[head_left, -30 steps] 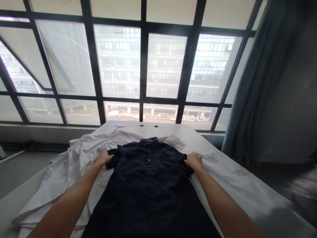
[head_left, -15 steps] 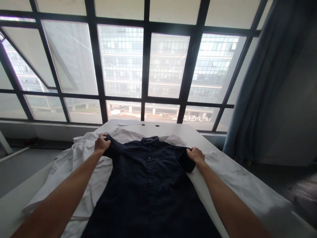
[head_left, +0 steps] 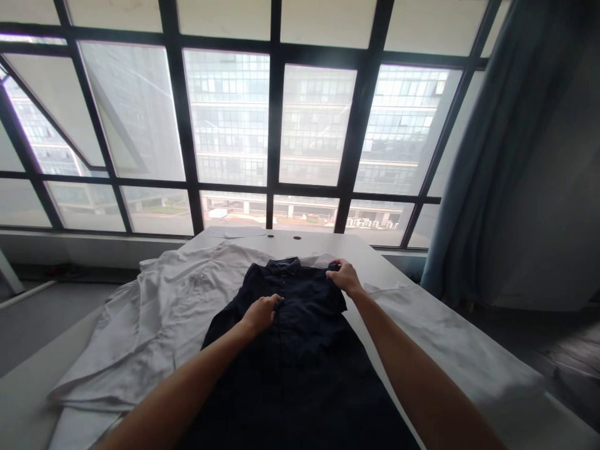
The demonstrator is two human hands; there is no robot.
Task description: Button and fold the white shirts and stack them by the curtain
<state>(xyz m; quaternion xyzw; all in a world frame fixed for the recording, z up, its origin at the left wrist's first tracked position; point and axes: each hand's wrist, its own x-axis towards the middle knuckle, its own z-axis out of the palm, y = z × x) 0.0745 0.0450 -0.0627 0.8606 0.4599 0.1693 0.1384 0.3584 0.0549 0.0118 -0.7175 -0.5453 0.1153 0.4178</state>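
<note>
A dark navy button-up shirt [head_left: 300, 369] lies front up along the middle of the table, its collar [head_left: 284, 265] toward the window. My left hand [head_left: 262, 314] is closed on the left sleeve, which is drawn in over the chest beside the button line. At the right shoulder, my right hand [head_left: 345, 277] pinches the cloth of the other sleeve. The shirt's lower part runs out of view at the bottom, partly behind my left forearm.
Crumpled white cloth [head_left: 159, 312] covers the table's left side, with more white cloth [head_left: 450, 344] on the right. The white table [head_left: 323, 240] has two dark round holes at its far end. Beyond stands a large black-framed window [head_left: 274, 119]; a blue-grey curtain [head_left: 482, 162] hangs at right.
My left hand has brought the left sleeve inward and toward me onto the shirt front. My right hand has moved left and slightly up with the right sleeve, toward the shoulder.
</note>
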